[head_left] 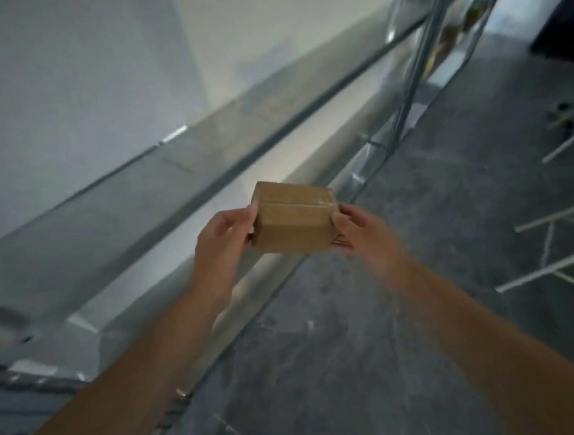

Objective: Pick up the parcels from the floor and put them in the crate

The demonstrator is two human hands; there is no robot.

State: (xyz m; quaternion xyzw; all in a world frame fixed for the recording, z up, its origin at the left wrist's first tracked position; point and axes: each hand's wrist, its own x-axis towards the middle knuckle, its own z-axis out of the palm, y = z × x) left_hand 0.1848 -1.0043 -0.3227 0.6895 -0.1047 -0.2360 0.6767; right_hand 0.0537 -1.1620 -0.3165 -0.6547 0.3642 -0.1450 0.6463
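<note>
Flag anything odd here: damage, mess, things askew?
The parcel, held between left hand and right hand, looks intact and taped. Only oddity: thin white rods lie crisscrossed on the grey floor at right, loose rather than stacked.

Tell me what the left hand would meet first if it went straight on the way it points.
The cardboard box, which the left hand grips. Pushing on, both would likely reach the grey metal shelf next, though depth is unclear.

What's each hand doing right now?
Left hand: gripping the cardboard parcel by its left end.
Right hand: gripping the same parcel's right end.
</note>
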